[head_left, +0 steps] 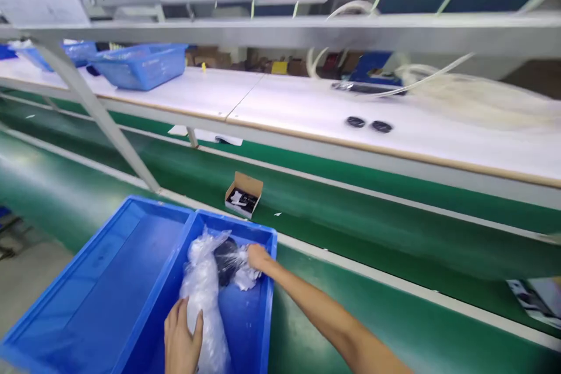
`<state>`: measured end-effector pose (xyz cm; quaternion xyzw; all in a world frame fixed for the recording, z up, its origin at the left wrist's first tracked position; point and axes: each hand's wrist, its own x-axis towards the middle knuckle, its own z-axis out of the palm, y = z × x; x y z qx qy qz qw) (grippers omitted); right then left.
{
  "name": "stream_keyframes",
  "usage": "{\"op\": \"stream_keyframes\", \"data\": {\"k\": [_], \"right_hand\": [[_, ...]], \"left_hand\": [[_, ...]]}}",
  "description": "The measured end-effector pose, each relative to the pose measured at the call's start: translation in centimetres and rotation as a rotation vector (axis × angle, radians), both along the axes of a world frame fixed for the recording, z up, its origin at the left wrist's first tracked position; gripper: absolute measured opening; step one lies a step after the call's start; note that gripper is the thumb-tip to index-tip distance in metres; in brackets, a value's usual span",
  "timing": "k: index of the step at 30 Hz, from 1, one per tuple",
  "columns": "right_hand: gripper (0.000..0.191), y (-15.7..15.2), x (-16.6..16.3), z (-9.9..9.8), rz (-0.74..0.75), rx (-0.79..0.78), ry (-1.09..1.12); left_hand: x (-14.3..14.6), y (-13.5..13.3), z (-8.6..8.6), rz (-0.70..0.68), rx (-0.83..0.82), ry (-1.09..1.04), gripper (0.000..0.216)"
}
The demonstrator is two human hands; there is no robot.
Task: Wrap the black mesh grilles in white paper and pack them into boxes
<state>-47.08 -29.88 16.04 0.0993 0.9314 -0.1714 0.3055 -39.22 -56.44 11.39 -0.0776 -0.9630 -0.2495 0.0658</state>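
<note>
My right hand (258, 257) reaches into the right-hand blue bin (267, 327), its fingers closed on a crumpled clear plastic bag (245, 273). A dark item (225, 260) shows at the bag's left side; its kind cannot be made out. Along the same bin lies a long bundle of clear plastic wrap or bags (204, 298). Beside that bundle my left hand (182, 336) is open, thumb apart from the fingers, resting at or just over its left edge.
Another blue bin (118, 269) adjoins on the left. Beyond, a small open carton (243, 196) with dark and white parts sits on the green surface. The white shelf (289, 105) holds a blue basket (144, 67) and two black discs (369, 124). A slanted metal post (100, 111) supports the frame.
</note>
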Motion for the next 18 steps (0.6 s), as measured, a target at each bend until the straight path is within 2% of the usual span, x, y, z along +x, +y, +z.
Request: {"op": "stream_keyframes", "data": {"k": [3,5,8,11,12,14,16,18], "right_hand": [[0.015,-0.1,2.0,4.7,0.012,-0.099,0.1],[0.017,0.4,4.2,7.9,0.017,-0.156,0.219],[0.014,3.1,8.9,12.4,-0.009,-0.264,0.412],[0.007,7.6,14.5,15.0,-0.143,-0.374,0.499],[0.006,9.1,16.3,15.1,-0.205,-0.39,0.504],[0.005,11.8,19.7,14.0,-0.32,-0.387,0.487],[0.005,13.8,22.6,11.6,-0.425,-0.339,0.453],[0.008,15.1,24.9,8.8,-0.507,-0.282,0.407]], "left_hand": [[0.2,4.5,-0.7,-0.118,0.038,0.162,0.052],[-0.4,7.8,0.1,-0.216,0.053,0.256,0.063],[-0.6,12.3,3.2,-0.388,0.046,0.339,0.079],[0.9,16.3,6.4,-0.546,0.051,0.313,0.066],[1.7,17.8,7.1,-0.618,0.06,0.275,0.056],[3.9,21.0,7.8,-0.776,0.075,0.163,0.038],[6.3,24.5,7.5,-0.884,0.035,0.021,0.033],[8.7,27.9,6.4,-0.897,-0.053,-0.144,0.037]]}}
